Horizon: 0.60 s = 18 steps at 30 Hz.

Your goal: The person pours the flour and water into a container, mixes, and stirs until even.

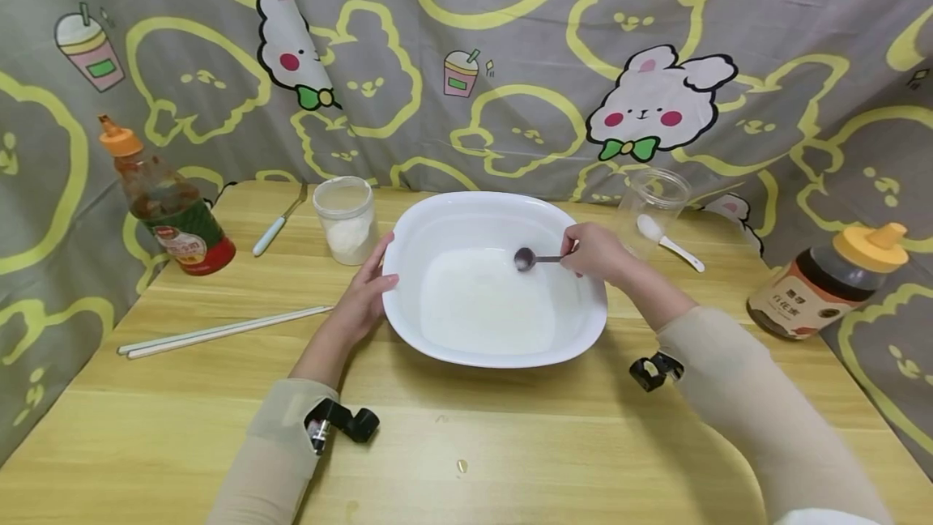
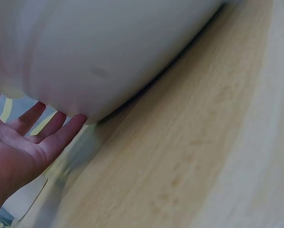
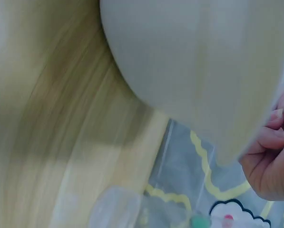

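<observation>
A white oval basin point(image 1: 496, 356) stands mid-table with a shallow layer of whitish liquid point(image 1: 488, 298) on its floor. My left hand point(image 1: 362, 298) holds the basin's left side, thumb over the rim; in the left wrist view its fingertips point(image 2: 77, 121) touch the outer wall. Above the basin's right half, my right hand point(image 1: 594, 252) pinches the handle of a dark measuring spoon point(image 1: 525, 259). The spoon's small round bowl is over the liquid, with a little white showing in it. In the right wrist view the basin wall hides the spoon, and curled fingers point(image 3: 272, 137) show beyond the rim.
Left of the basin are a jar of white powder point(image 1: 348, 235), a blue-handled spreader point(image 1: 271, 235), a red sauce bottle point(image 1: 178, 221) and chopsticks point(image 1: 226, 332). Rightward stand a clear jar point(image 1: 659, 189), a white spoon point(image 1: 681, 253) and a dark honey-type bottle point(image 1: 812, 290). A patterned curtain point(image 1: 510, 63) hangs behind.
</observation>
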Each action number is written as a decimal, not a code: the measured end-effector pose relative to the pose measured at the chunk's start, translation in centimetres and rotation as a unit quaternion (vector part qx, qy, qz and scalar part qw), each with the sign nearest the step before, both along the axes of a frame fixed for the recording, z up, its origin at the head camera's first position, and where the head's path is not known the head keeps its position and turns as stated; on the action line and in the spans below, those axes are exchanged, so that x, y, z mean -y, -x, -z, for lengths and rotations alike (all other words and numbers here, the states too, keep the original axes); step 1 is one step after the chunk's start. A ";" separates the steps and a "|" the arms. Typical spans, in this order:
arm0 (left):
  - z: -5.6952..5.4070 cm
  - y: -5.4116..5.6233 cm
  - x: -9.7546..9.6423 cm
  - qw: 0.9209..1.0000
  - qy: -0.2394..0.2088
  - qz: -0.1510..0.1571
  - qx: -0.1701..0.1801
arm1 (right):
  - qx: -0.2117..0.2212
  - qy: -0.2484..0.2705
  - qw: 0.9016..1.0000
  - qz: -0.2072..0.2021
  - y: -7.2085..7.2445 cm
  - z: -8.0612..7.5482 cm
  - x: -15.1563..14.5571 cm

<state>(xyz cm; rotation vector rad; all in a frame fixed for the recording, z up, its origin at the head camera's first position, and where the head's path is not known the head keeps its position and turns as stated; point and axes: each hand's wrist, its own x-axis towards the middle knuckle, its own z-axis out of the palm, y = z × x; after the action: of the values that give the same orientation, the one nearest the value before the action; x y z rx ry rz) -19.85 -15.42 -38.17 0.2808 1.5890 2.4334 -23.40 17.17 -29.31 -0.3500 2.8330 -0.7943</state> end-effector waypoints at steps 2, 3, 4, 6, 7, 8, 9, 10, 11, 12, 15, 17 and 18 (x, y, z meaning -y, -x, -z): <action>0.0 0.0 0.0 1.000 0.000 0.000 -0.001 | -0.005 0.012 1.000 0.000 0.3 0.5 0.8; 0.0 0.0 0.0 1.000 0.000 0.000 -0.001 | -0.007 0.021 1.000 -0.002 0.5 0.8 1.2; 0.1 0.0 0.0 1.000 0.000 0.001 -0.002 | -0.005 0.037 0.999 -0.006 0.6 1.1 1.7; 0.1 0.0 0.0 1.000 0.000 0.004 -0.004 | 0.006 0.069 0.997 -0.013 0.8 1.8 2.7; 0.2 0.0 0.0 1.000 0.000 0.004 -0.004 | 0.015 0.085 0.996 -0.018 0.8 2.1 3.1; 0.2 0.0 0.0 1.000 -0.001 0.005 -0.004 | 0.025 0.099 0.995 -0.023 0.8 2.3 3.6; 0.2 0.0 -0.1 1.000 -0.001 0.003 -0.004 | 0.035 0.111 0.993 -0.030 0.7 2.5 4.0; 0.2 0.0 -0.1 1.000 -0.001 0.002 -0.004 | 0.047 0.121 0.991 -0.037 0.6 2.6 4.4; 0.1 0.0 -0.1 1.000 -0.001 0.001 -0.004 | 0.061 0.125 0.989 -0.043 0.4 2.6 4.7; 0.1 0.0 -0.1 1.000 -0.001 0.000 -0.004 | 0.073 0.124 0.988 -0.050 0.2 2.6 4.9; 0.1 0.1 -0.1 1.000 0.001 -0.004 -0.004 | 0.105 0.115 0.985 -0.076 -0.4 2.3 5.0; 0.1 0.1 0.0 1.000 0.002 -0.004 -0.004 | 0.124 0.105 0.982 -0.092 -0.9 2.0 4.5; 0.1 0.1 0.0 1.000 0.003 -0.004 -0.004 | 0.131 0.101 0.981 -0.100 -1.1 1.8 4.1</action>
<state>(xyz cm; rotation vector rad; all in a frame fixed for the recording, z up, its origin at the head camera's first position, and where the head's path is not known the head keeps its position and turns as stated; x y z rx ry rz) -19.95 -15.40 -38.28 0.2843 1.6040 2.4352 -22.28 13.08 -31.07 -0.5082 2.4365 -1.0041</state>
